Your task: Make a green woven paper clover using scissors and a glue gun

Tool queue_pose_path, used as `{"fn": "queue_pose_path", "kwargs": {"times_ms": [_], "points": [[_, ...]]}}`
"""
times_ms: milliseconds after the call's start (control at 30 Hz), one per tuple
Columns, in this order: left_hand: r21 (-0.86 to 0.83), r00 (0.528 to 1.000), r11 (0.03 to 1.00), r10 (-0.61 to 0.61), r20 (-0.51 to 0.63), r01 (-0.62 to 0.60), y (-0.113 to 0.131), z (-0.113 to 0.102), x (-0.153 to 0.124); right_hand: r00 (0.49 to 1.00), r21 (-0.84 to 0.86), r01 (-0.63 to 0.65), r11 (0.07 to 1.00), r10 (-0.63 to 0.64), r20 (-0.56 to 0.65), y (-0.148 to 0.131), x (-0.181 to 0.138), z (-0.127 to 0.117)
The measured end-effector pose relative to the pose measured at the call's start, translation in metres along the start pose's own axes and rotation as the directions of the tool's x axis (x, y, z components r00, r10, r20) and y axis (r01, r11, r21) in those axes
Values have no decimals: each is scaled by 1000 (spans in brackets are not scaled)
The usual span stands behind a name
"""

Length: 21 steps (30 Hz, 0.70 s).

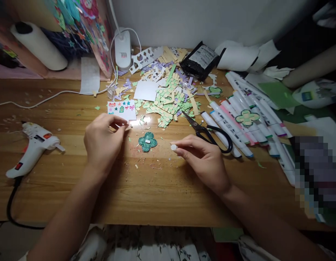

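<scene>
A dark green flower-shaped cutout [144, 145] lies on the wooden table between my hands, with a small white rectangular piece [147, 141] on its middle. To its right, my right hand [204, 159] pinches a small white round piece [173, 147] between thumb and fingertips. My left hand [105, 141] is closed in a pinch left of the cutout, just below a white card [121, 110] with small colourful drawings. Whatever those fingertips hold is too small to make out.
Black-handled scissors [200, 129] lie beyond my right hand, beside several white markers [230, 127] bearing another flower cutout [247, 117]. Paper scraps [170, 101] pile up at the back. A corded glue gun [34, 145] rests at left. A white power strip [123, 50] stands behind.
</scene>
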<state>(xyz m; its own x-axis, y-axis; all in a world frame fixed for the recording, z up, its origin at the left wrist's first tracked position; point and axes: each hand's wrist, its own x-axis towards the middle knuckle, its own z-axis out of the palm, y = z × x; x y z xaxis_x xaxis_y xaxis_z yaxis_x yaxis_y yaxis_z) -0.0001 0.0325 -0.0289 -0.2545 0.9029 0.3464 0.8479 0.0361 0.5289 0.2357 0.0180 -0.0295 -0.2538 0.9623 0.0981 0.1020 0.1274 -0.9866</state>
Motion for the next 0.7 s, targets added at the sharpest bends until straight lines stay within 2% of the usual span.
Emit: {"fn": "queue_pose_path", "kwargs": {"times_ms": [100, 200, 267, 333, 400, 467, 533, 567, 700], "points": [[58, 999, 998, 14, 48, -17, -11, 1, 4, 993, 121, -118, 986, 116, 29, 1, 2, 1], [63, 995, 996, 51, 90, -56, -8, 3, 2, 980, 187, -195, 963, 185, 72, 2, 2, 1], [24, 994, 995, 90, 63, -92, 0, 3, 1, 973, 196, -225, 955, 208, 103, 1, 2, 1], [-93, 984, 981, 172, 39, -168, 11, 0, -1, 967, 194, -242, 951, 220, 125, 0, 3, 0], [-297, 944, 915, 314, 101, -273, 24, -5, -4, 962, 182, -253, 950, 228, 150, -1, 3, 0], [-497, 849, 802, 483, 213, -331, 34, -9, -8, 956, 164, -256, 953, 224, 189, -2, 4, -1], [-593, 757, 723, 594, 271, -355, 40, -11, -12, 951, 143, -249, 958, 214, 224, -3, 5, -2], [-605, 735, 705, 621, 274, -370, 41, -11, -13, 949, 135, -244, 960, 208, 236, -3, 5, -2], [-576, 721, 703, 642, 262, -417, 40, -8, -16, 948, 94, -196, 976, 164, 273, -2, 5, -2]]}}
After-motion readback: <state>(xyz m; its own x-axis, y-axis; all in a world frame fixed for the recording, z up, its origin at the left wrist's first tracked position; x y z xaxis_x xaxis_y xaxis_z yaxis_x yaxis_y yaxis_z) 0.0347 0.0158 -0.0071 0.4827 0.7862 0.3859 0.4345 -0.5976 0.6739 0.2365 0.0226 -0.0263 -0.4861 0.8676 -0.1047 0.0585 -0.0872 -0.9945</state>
